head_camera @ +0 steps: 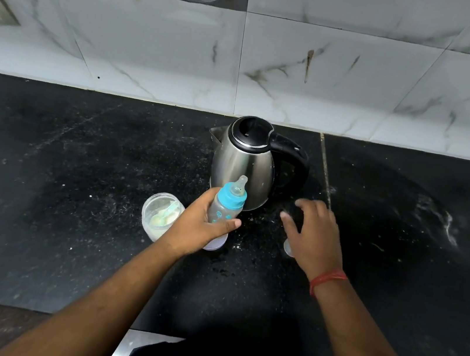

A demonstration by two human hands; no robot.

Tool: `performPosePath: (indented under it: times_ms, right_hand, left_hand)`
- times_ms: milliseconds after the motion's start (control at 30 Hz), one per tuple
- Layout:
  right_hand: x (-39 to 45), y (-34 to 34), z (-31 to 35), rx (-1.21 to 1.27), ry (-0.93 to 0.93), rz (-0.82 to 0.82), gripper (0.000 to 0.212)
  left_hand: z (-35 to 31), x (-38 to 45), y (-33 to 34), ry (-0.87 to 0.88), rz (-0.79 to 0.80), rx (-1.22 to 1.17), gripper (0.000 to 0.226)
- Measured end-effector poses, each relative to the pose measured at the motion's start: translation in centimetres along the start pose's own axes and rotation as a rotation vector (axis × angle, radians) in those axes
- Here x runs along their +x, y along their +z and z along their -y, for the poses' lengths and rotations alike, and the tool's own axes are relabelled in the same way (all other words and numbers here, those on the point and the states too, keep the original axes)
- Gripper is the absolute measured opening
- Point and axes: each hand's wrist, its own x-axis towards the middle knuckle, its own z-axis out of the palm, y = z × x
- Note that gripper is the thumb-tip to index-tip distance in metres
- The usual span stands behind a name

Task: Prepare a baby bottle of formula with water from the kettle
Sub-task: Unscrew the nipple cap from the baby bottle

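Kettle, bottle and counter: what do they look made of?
Kettle: brushed metal body, probably stainless steel, by its soft reflections; the lid and handle look like black plastic. Bottle, in the left hand: translucent plastic, blue plastic collar, clear teat, likely silicone. Counter: dark speckled stone, possibly granite, dull and dusty.

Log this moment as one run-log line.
left hand: grips baby bottle | right hand: open, empty | kettle: lid closed | formula jar: open

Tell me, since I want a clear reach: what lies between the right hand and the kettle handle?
Head view: only bare black counter separates the open right hand from the kettle handle.
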Motion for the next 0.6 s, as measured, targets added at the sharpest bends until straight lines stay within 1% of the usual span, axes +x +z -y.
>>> performPosePath:
  times_ms: [67, 100, 167, 233, 267, 333, 400, 433, 500, 600]
  right_hand:
    - [0.8, -1.0, 2.7, 0.364, 0.024, 0.010, 0.036]
    - [1.1, -1.4, 4.1, 0.519, 0.042, 0.064, 0.034]
    - [1.2, -1.9, 6.6, 0.731, 0.065, 0.228, 0.032]
    - [1.0, -1.9, 8.6, 0.904, 0.108, 0.325, 0.031]
    - [0.8, -1.8, 9.4, 0.990, 0.153, 0.321, 0.029]
    - [0.7, -1.6, 10.9, 1.148, 0.281, 0.236, 0.024]
    - [0.7, -1.5, 11.9, 1.283, 0.421, 0.149, 0.022]
    - [0.7, -1.4, 12.1, 1.330, 0.466, 0.134, 0.021]
    - [0.7, -1.5, 12.4, 1.365, 0.501, 0.159, 0.020]
    - [0.6, -1.5, 12.6, 1.324, 0.512, 0.165, 0.018]
  left_hand:
    - [0.0, 0.1, 0.3, -0.009, -0.015, 0.012, 0.049]
    - [-0.1, 0.1, 0.5, -0.006, -0.020, 0.018, 0.049]
    - [-0.3, 0.1, 1.0, 0.018, -0.026, 0.036, 0.050]
    - [-0.8, 0.1, 1.9, 0.063, -0.038, 0.063, 0.048]
    - [-1.2, 0.0, 2.4, 0.096, -0.036, 0.088, 0.050]
    - [-1.9, 0.0, 3.2, 0.160, -0.039, 0.138, 0.057]
    - [-2.5, -0.2, 3.7, 0.209, -0.076, 0.212, 0.061]
    - [-2.6, -0.2, 3.7, 0.229, -0.107, 0.251, 0.060]
    - [-2.7, -0.2, 3.7, 0.241, -0.164, 0.327, 0.058]
    - [-3.5, -0.4, 3.5, 0.223, -0.174, 0.349, 0.061]
